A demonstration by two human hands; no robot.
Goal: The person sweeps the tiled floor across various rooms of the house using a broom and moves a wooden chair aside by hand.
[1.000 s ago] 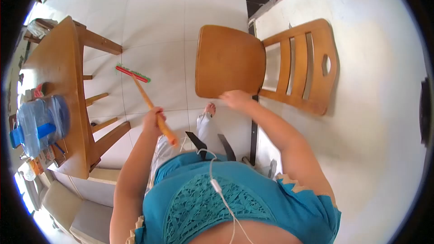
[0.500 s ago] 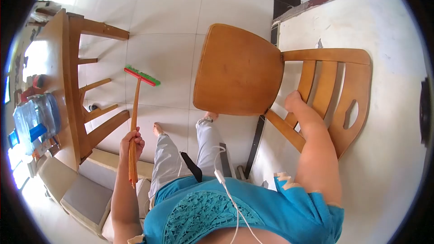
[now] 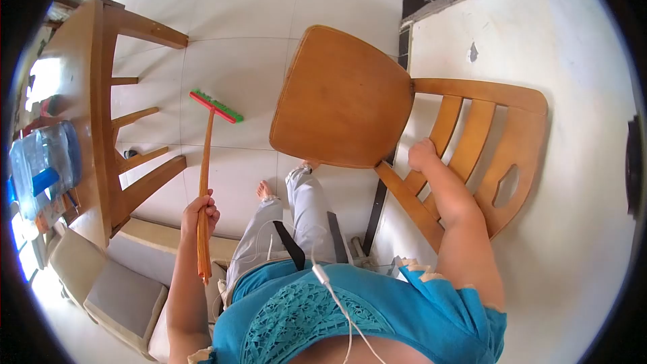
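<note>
My left hand [image 3: 202, 213] is closed round the wooden handle of a push broom [image 3: 206, 162]. Its red head with green bristles [image 3: 216, 106] is at the far end, over the tiled floor. My right hand [image 3: 422, 155] is closed on a back slat of a wooden chair [image 3: 344, 98], near the seat. The chair's slatted back [image 3: 472, 138] points right, and its broad brown seat faces up toward me. My fingers behind the slat are partly hidden.
A wooden table [image 3: 87, 108] with large clear plastic bottles [image 3: 46, 168] on it stands at left. Below it is a beige and grey sofa [image 3: 125, 296]. A white wall [image 3: 579, 162] runs along the right. White cables [image 3: 337, 290] hang before my chest.
The chair has shifted a little left and turned slightly, with my right hand on it. My left foot has moved right. The broom head has moved slightly right.
</note>
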